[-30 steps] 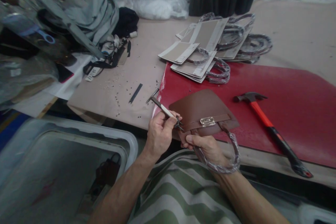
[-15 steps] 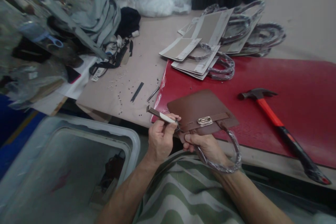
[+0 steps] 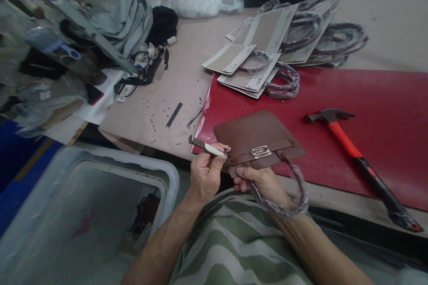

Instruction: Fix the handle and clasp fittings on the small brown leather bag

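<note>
My left hand [image 3: 206,173] is closed around a slim metal hand tool [image 3: 200,142] with a white-wrapped middle. Its thin dark tip meets the near left edge of a brown leather bag panel [image 3: 249,136]; what the tip does there is too small to tell. Pinched between the thumb and fingers of my right hand [image 3: 262,180] is the panel's near edge, by a small brown tab. A metal clasp [image 3: 261,152] sits on the strap across the panel. The plastic-wrapped handle [image 3: 302,187] loops over my right wrist. Most of the panel rests on a red mat [image 3: 334,84].
A claw hammer [image 3: 346,144] lies on the mat at right. Behind stand stacked panels [image 3: 229,59] with wrapped handles. A dark flat strip [image 3: 174,115], a metal rod [image 3: 194,117] and scattered bits lie at left. A large plastic bin [image 3: 172,178] stands below the table's left edge.
Both hands keep their hold on the tool and the panel, almost unmoved. The view has shifted very slightly.
</note>
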The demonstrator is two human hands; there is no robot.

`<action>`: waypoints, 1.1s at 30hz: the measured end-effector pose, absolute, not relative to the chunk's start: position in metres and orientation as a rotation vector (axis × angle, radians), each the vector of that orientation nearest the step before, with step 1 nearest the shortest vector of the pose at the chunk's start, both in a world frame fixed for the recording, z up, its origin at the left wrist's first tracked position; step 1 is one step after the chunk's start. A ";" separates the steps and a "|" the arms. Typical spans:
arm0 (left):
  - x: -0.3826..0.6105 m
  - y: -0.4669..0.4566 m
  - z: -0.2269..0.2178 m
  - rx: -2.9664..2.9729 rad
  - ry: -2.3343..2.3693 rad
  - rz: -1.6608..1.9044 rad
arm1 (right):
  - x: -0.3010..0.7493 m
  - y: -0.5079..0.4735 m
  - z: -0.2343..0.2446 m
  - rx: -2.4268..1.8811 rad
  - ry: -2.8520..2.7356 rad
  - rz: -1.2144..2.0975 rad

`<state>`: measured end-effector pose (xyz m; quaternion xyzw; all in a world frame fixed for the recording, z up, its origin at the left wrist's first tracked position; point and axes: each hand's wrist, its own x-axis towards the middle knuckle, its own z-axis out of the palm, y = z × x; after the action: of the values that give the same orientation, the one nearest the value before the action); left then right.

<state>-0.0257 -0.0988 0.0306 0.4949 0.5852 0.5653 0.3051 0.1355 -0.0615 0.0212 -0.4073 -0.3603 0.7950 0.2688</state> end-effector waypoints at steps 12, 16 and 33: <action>-0.022 -0.103 0.035 1.370 1.592 1.471 | 0.131 -0.060 0.030 -0.955 -1.105 2.104; -0.022 -0.104 0.036 1.291 1.557 1.478 | 0.133 -0.062 0.029 -0.895 -1.159 2.079; -0.012 -0.108 0.048 1.079 1.519 1.527 | 0.144 -0.067 0.023 -0.829 -1.171 2.112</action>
<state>-0.0124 -0.1076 0.0475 0.4183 0.5887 0.5918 0.3582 0.1439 -0.0672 0.0231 -0.3108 -0.4388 0.7917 0.2899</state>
